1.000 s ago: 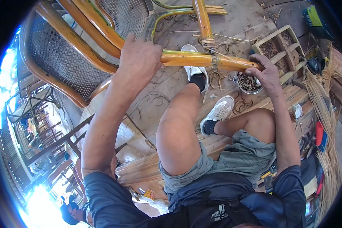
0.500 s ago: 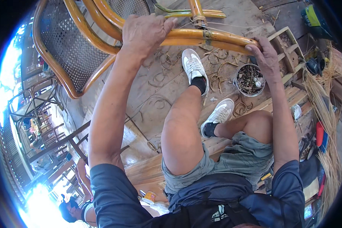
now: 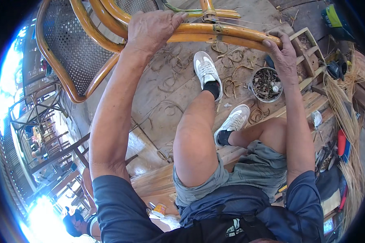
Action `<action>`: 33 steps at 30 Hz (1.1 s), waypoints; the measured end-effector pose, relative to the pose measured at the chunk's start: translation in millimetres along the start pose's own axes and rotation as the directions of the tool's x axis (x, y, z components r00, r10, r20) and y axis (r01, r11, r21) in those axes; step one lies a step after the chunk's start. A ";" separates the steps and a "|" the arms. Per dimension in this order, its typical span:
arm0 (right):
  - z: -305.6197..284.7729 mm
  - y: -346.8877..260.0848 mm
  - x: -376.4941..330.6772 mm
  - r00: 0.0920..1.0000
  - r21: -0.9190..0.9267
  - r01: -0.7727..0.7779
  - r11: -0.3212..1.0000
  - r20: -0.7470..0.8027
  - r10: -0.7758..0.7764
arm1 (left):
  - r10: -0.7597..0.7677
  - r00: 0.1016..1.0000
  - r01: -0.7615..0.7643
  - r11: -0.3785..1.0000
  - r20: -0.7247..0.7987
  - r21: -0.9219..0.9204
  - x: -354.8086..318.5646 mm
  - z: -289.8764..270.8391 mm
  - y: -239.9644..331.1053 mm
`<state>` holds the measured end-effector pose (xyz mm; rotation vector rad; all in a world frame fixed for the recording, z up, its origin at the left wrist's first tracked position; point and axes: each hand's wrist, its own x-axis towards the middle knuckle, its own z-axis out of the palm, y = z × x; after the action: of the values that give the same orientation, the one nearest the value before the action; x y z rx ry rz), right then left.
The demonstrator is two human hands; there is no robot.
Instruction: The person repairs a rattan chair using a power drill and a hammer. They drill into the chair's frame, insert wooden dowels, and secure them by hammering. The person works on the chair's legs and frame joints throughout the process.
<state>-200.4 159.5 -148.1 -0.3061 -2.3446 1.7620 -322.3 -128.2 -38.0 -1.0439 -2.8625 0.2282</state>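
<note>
A rattan chair frame (image 3: pixel 215 29) of glossy honey-brown bent poles reaches across the top of the view. My left hand (image 3: pixel 152 30) is closed round the paired poles near the curved part, knuckles up. Farther right, my right hand (image 3: pixel 283 54) grips the end of the same poles, thumb on the near side. A dark woven mesh panel (image 3: pixel 71 52) fills the part of the frame at the left. Between my hands, a binding (image 3: pixel 217 28) wraps the poles, and a short upright pole (image 3: pixel 207 10) meets them. Part of the chair is cut off by the top edge.
Below my right hand stands a round tin (image 3: pixel 267 84) of small metal pieces, beside a wooden compartment box (image 3: pixel 308 52). Cane curls (image 3: pixel 231 87) litter the floor round my shoes. Long straw-coloured strands (image 3: pixel 348 162) lie at right. Another person (image 3: pixel 79 222) is at lower left.
Both hands have shifted the chair frame slightly up in the view and a little to the left, the right end tilting along. Both grips stay closed on it.
</note>
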 end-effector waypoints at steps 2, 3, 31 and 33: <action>-1.7 5.8 -7.7 1.000 -0.034 0.025 0.999 0.006 -0.024 | -0.031 0.997 0.032 0.999 0.065 -0.019 -3.8 -3.3 10.0; -4.1 8.4 -11.6 0.999 -0.052 0.036 0.998 0.006 -0.036 | -0.042 0.994 0.045 0.999 0.097 -0.027 -5.4 -3.9 14.1; -93.2 47.8 -96.3 0.966 0.324 -0.235 0.916 -0.025 0.257 | -0.320 0.592 0.547 -0.515 0.740 -0.660 60.9 54.1 155.2; -95.4 50.9 -94.0 0.968 0.343 -0.228 0.911 -0.018 0.249 | -0.383 0.589 0.519 -0.495 0.711 -0.697 69.3 72.3 155.0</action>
<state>-81.4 235.1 -173.7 -0.6024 -1.9807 2.1915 -286.8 25.7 -133.4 0.8324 -2.5361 -2.4540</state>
